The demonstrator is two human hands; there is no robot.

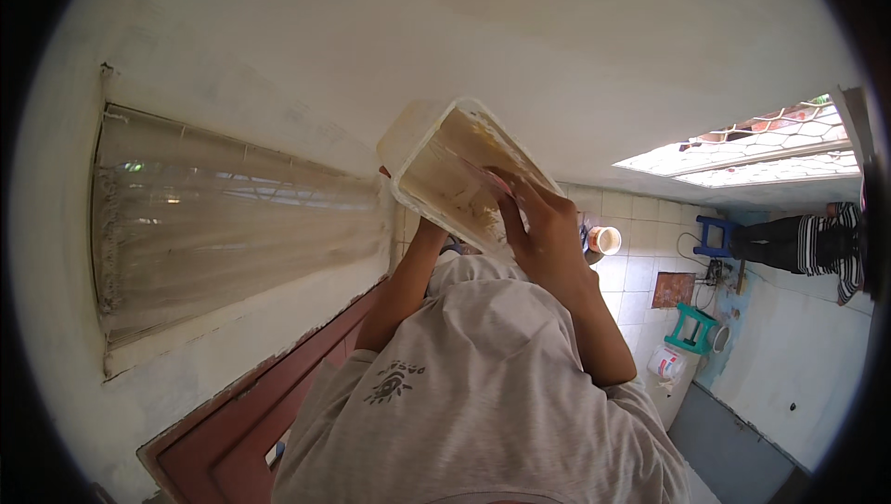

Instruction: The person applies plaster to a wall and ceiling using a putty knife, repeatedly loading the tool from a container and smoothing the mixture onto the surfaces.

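Cream tray (444, 162) smeared yellowish, grey shirt (483, 393) with dark emblem, green stool (691, 326), blue stool (716, 235), red-brown door frame (251, 420)

Daylight scene, bright overall. Strongest light from grated window (752, 147) at right, nearly blown out; second source, curtained window (232, 226) at left, hazy, soft. Wall (464, 31) evenly lit, faint shadows. Heavy fisheye bending, black vignette at rim. Grey shirt (483, 393) near lens slightly soft, possibly motion blur.

- One view only, worn on the head, looking steeply down past the person's grey shirt (483, 393).
- The white wall (278, 31) is close, filling the upper left; right of it, the tiled floor (640, 272) lies far below.
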